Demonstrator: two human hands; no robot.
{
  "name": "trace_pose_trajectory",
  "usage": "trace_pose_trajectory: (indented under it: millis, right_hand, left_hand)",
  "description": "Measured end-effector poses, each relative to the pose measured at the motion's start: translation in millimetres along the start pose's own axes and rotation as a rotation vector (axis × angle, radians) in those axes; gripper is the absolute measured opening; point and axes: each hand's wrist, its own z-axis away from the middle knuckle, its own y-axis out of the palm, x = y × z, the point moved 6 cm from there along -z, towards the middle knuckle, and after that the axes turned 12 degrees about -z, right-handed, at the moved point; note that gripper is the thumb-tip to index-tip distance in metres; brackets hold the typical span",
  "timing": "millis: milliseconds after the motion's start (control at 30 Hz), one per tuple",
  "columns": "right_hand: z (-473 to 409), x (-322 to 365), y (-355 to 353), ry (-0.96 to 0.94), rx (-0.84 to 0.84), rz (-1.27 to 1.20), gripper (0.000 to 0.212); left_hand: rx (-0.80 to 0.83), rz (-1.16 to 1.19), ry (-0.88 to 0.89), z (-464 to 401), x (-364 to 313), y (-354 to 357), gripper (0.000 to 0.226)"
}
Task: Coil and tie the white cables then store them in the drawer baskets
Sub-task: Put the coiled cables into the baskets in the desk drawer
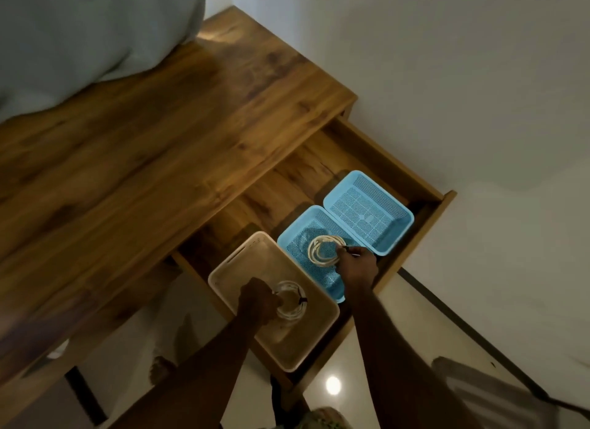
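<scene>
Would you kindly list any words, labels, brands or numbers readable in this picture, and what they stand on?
None can be read. The beige basket, the two blue baskets, the coiled white cables and the wooden drawer show no legible print.

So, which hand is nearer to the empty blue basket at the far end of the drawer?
Right. The right hand holds a coiled cable in the middle blue basket, right beside the empty blue basket. The left hand is farther away, over the beige basket.
</scene>
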Motion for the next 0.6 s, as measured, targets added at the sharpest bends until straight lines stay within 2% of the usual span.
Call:
trace_pose_trajectory:
  millis: [133, 267, 467, 600]
  right_hand:
    - [-5.0, -19.9, 8.2, 0.053, 0.028, 0.077, 0.026]
    - [-2.1, -20.1, 10.2, 0.07, 0.056, 0.182, 0.022]
    - [-7.2, -18.2, 8.5, 0.038, 0.1, 0.329, 0.024]
    - [-2.3, -6.7, 7.3, -0.012, 0.111, 0.436, 0.026]
  left_hand:
    - [0.059, -0.072, -0.028, -18.4, 11.1, 24.6, 0.044]
    - [0.093, -0.094, -0.04, -11.9, 3.8, 24.5, 0.041]
    - [0.052, -0.152, 0.002, -33.1, 7.7, 31.7, 0.061]
    - [0.024, -0.171, 0.031, -17.9, -10.5, 9.0, 0.051]
